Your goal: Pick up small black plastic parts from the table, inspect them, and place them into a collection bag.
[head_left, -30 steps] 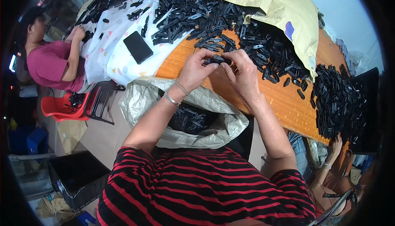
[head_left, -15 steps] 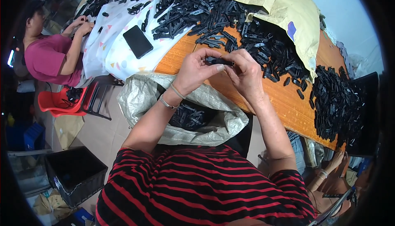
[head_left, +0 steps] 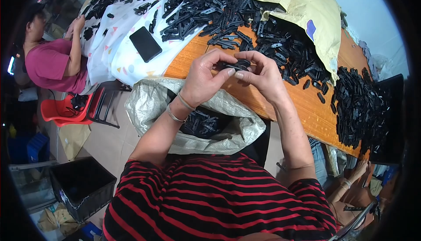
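Observation:
Between my two hands is a small black plastic part (head_left: 237,65), gripped at both sides above the near edge of the wooden table (head_left: 276,102). My left hand (head_left: 208,74) pinches its left side between thumb and fingers. On its right side, the thumb and fingers of my right hand (head_left: 262,73) are closed. My fingers cover some of the part, so its exact kind cannot be made out. Below my wrists an open woven sack (head_left: 239,140) holds many similar black parts (head_left: 201,124). A large heap of black parts (head_left: 219,15) spreads over the table beyond my hands.
Brown paper sacks (head_left: 302,4) lie over the heap. A black phone (head_left: 145,44) rests on a white patterned sheet (head_left: 112,52). More parts (head_left: 357,109) are piled at right. One co-worker (head_left: 55,65) sits at left; another's arm (head_left: 348,184) shows at lower right. A black crate (head_left: 83,188) stands on the floor.
My right hand has turned, its thumb now laid along the near side of the black part, which shows more between my fingers. The left co-worker's hands have moved up and closer in.

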A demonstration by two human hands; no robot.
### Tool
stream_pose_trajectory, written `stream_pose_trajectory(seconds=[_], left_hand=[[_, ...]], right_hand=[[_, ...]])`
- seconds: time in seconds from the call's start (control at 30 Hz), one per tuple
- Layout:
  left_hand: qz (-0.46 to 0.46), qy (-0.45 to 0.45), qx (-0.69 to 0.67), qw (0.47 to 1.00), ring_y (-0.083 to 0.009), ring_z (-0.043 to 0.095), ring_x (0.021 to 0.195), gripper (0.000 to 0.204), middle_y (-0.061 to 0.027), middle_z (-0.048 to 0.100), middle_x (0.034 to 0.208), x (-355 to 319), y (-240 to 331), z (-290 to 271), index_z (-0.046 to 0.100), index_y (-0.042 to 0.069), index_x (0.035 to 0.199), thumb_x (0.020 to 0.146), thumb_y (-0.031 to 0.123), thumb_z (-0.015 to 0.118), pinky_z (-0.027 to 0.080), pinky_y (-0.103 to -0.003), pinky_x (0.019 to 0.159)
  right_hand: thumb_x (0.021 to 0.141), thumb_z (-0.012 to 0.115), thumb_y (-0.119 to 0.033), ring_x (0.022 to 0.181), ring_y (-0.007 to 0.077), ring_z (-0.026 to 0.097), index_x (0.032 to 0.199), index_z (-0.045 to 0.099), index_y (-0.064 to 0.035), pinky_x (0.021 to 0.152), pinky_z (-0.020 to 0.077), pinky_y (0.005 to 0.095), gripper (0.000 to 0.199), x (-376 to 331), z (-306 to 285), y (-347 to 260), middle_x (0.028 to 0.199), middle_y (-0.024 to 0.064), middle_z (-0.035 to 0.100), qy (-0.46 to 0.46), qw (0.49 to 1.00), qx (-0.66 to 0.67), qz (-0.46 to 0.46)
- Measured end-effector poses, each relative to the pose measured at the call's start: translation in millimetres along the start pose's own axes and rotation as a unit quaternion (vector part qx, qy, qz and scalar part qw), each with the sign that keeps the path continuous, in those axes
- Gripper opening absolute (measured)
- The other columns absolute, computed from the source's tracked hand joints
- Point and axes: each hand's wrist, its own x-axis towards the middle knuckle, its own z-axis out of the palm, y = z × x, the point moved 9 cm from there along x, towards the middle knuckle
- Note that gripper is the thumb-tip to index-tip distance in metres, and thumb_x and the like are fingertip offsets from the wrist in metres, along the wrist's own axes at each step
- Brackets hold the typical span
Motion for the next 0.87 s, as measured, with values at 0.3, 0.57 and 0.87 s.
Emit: stream_pose_trajectory(seconds=[0.3,0.57,0.87], left_hand=[[0.011,-0.005,0.008,1.0,-0.0091,0.06,0.094,0.026,-0.0048,0.062,0.103,-4.6,5.5,-1.4,0.059,-0.002,0.114,0.088,-0.002,0.062,0.049,-0.024,0.084],[-0.069,-0.004,-0.126,0.99,-0.009,0.061,0.096,0.032,-0.006,0.062,0.106,-8.9,-19.9,-3.5,0.053,-0.004,0.123,0.093,0.001,0.058,0.05,-0.023,0.084],[-0.123,-0.132,0.083,0.98,-0.0093,0.06,0.09,0.021,-0.0029,0.065,0.096,-54.8,-17.7,-13.4,0.064,0.0,0.11,0.089,0.002,0.059,0.048,-0.024,0.081]], right_hand=[[0.077,0.077,0.001,0.071,0.0026,0.054,0.097,0.062,0.0006,0.063,0.0488,0.0193,0.025,-2.0,-0.8,-9.3,0.08,-0.0021,0.061,0.038,0.978,-0.159,-0.132],[0.078,0.079,-0.005,0.07,0.003,0.054,0.099,0.059,0.0,0.06,0.0441,0.019,0.029,0.8,9.3,22.5,0.089,-0.0005,0.062,0.006,0.999,0.019,-0.042],[0.081,0.077,-0.012,0.073,0.0067,0.061,0.1,0.064,-0.0018,0.065,0.0489,0.0207,0.025,-35.9,39.4,50.4,0.082,0.0003,0.062,-0.145,0.989,-0.025,0.029]])
